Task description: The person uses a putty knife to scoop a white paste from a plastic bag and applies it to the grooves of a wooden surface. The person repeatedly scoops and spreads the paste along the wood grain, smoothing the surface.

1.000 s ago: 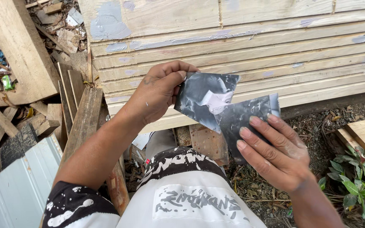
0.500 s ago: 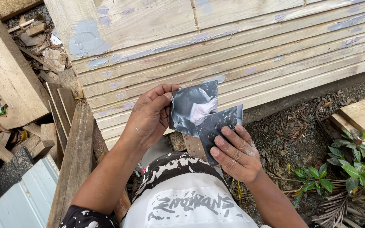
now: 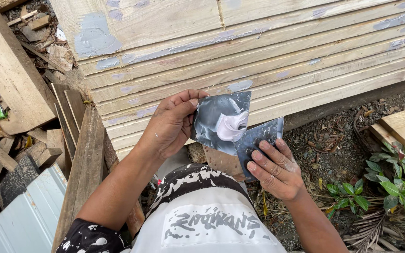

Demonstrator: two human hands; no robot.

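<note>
**Two putty blades held over stacked boards**

The left hand (image 3: 172,124) pinches a grey metal scraper (image 3: 221,122) bearing a dab of pale filler (image 3: 230,127). The right hand (image 3: 273,168) grips a second scraper (image 3: 258,143), its edge touching the first. Beyond them lie patched wooden planks (image 3: 258,51); green plants (image 3: 390,180) grow at right.

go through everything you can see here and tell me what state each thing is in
left hand: pinching the plate's edge
metal plate: held up, smeared, with a blob of grey putty
right hand: gripping the scraper
scraper: dark blade against the plate
wooden boards: stacked, patched with grey filler
</note>
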